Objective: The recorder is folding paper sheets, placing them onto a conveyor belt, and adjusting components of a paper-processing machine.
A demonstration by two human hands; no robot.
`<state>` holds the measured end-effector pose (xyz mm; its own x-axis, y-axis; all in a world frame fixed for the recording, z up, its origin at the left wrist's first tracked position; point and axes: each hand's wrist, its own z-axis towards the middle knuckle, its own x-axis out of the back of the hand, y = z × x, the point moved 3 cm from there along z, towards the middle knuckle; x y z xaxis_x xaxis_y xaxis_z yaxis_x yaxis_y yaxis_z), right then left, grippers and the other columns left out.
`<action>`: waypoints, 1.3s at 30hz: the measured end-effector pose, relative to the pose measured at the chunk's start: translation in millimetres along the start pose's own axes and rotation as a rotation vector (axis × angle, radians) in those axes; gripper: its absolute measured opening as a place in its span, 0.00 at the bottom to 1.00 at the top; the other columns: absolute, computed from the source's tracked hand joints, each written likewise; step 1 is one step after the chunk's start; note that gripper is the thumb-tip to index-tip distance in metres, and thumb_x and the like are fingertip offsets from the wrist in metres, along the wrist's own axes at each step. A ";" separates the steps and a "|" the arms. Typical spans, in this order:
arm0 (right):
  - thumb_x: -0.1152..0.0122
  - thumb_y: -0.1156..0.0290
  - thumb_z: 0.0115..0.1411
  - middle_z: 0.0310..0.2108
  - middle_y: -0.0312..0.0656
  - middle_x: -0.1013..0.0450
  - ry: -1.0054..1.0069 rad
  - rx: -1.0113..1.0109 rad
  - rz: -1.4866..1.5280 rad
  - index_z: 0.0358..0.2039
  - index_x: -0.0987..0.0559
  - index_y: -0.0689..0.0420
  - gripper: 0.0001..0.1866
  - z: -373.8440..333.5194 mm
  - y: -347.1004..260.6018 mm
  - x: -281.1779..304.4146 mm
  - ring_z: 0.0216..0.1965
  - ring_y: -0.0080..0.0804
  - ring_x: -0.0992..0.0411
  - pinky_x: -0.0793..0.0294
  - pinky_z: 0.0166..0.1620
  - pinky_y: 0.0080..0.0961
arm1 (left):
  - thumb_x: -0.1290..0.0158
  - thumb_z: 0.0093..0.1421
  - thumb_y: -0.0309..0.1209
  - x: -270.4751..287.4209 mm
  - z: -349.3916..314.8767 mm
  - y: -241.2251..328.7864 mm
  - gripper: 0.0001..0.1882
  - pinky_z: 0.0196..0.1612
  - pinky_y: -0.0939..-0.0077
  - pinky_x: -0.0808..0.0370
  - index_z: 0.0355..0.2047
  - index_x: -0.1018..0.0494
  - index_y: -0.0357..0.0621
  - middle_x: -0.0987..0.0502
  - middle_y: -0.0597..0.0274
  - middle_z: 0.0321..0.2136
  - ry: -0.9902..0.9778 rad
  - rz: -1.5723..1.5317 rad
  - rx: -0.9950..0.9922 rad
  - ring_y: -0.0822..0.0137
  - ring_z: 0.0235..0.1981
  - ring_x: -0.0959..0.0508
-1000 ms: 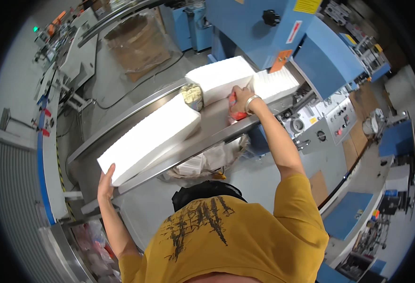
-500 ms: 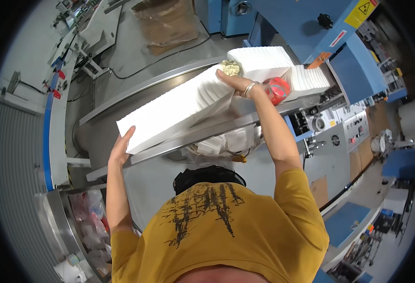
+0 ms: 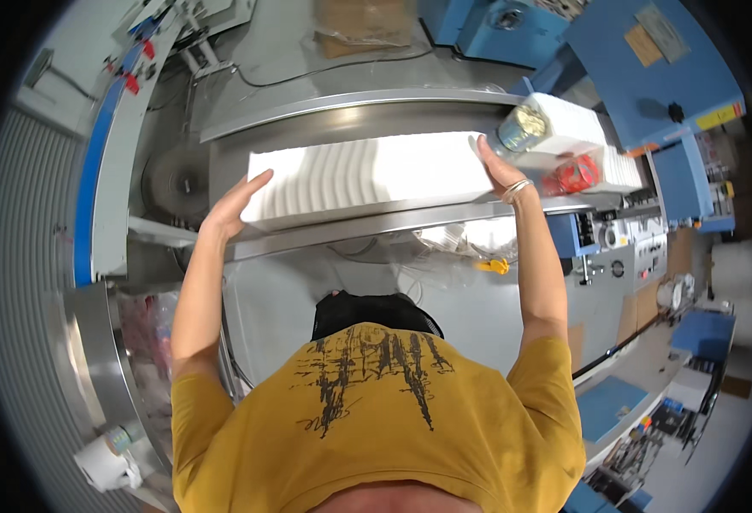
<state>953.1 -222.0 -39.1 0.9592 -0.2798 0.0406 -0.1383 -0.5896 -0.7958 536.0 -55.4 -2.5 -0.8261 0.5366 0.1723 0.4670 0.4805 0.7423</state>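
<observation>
White stack (image 3: 367, 178) is along the metal trough (image 3: 307, 128), lift unclear; left hand (image 3: 232, 208) and right hand (image 3: 499, 169) clamp fingers on its ends. Likely light, soft, prone to splaying: hold both ends.

The left hand (image 3: 237, 205) and right hand (image 3: 502, 171) (braceleted) hold a long white stack (image 3: 371, 178) by its ends. A red bundle (image 3: 574, 174) lies nearby.
</observation>
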 end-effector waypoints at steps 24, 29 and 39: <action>0.38 0.67 0.54 0.58 0.46 0.40 -0.061 0.669 -0.132 0.61 0.44 0.66 0.38 -11.1 -73.2 -133.6 0.58 0.36 0.41 0.46 0.61 0.31 | 0.32 0.42 0.42 51.9 -23.5 -40.8 0.46 0.59 0.67 0.40 0.56 0.41 0.32 0.29 0.49 0.48 0.336 -0.091 -0.469 0.58 0.53 0.33; 0.37 0.69 0.54 0.59 0.46 0.44 -0.295 0.790 -0.174 0.65 0.60 0.63 0.49 -29.0 -150.0 -271.3 0.58 0.36 0.43 0.48 0.61 0.30 | 0.35 0.46 0.32 135.0 -118.5 -60.7 0.48 0.56 0.70 0.37 0.61 0.52 0.36 0.34 0.52 0.52 0.338 -0.493 -0.720 0.62 0.54 0.35; 0.35 0.62 0.52 0.50 0.42 0.34 -0.870 0.726 -0.328 0.55 0.36 0.64 0.34 -13.4 -147.0 -656.4 0.52 0.32 0.36 0.39 0.54 0.28 | 0.37 0.48 0.38 333.8 -254.9 -243.8 0.40 0.58 0.68 0.38 0.58 0.42 0.36 0.33 0.52 0.52 0.929 -0.655 -0.563 0.60 0.54 0.34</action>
<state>340.5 38.1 59.3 0.8071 0.5811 0.1050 0.0498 0.1102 -0.9927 65.9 -170.4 39.1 -0.8668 -0.4859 -0.1123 -0.1216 -0.0125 0.9925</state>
